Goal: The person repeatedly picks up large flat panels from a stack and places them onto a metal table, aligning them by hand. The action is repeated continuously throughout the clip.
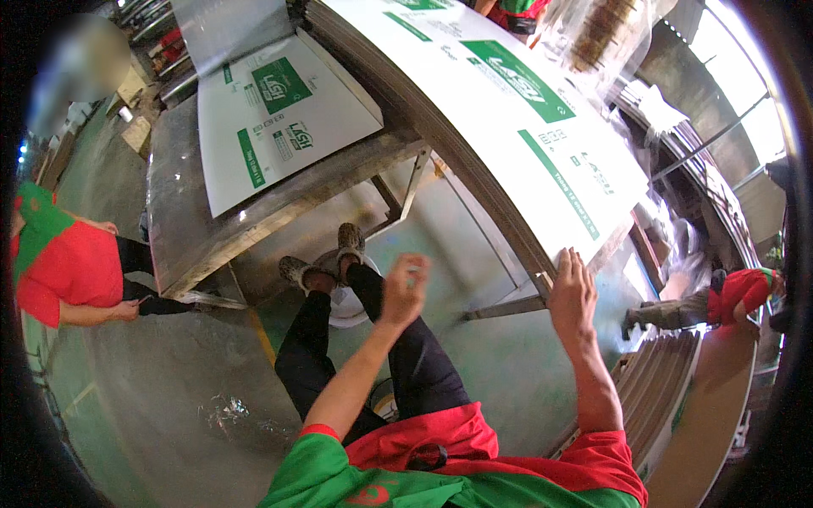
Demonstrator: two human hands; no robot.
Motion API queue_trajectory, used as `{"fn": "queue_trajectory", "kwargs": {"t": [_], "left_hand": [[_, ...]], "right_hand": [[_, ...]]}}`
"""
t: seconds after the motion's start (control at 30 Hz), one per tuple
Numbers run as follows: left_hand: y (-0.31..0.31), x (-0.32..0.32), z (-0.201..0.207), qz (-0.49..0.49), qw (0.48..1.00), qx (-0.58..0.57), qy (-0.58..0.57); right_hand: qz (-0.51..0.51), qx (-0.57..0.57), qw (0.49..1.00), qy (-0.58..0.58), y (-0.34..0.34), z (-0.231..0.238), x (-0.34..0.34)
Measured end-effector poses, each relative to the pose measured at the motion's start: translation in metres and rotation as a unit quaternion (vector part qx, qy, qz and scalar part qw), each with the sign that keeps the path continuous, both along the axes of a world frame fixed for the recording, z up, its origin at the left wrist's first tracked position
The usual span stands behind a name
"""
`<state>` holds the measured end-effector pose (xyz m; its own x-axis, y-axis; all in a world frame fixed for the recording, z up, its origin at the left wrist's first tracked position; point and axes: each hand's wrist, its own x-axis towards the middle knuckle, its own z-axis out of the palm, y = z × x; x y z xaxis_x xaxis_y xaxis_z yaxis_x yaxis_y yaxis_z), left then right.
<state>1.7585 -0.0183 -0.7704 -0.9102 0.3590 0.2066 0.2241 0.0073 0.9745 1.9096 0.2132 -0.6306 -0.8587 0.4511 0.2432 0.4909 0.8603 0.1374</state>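
Head view. White round object point(345, 311), at 8 o'clock of centre: largely hidden by the legs; whether it is a container cannot be told. Tall stack of flat white sheets with green printed panels point(483, 118): spread from 11 o'clock of the right hand point(574, 298), its near corner met by the fingertips; layered brownish edges, glossy, brightly lit top. Right hand: extended flat, fingers together. Left hand point(405, 289): loosely curled, raised; contents cannot be told. Similar white-and-green printed sheet point(292, 127): laid on a grey-topped table point(178, 195), at 11 o'clock of the left hand.
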Motion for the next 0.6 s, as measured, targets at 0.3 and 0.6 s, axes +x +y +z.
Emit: {"fn": "queue_trajectory", "kwargs": {"t": [0.3,0.6], "left_hand": [[0.025,0.123,0.144,-0.241,0.809,0.368,-0.389],[-0.2,0.2,0.142,0.091,0.928,0.115,-0.343]], "right_hand": [[0.373,0.038,0.911,0.171,-0.082,0.083,0.067],[-0.252,-0.03,0.895,0.366,0.051,-0.022,0.147]]}}
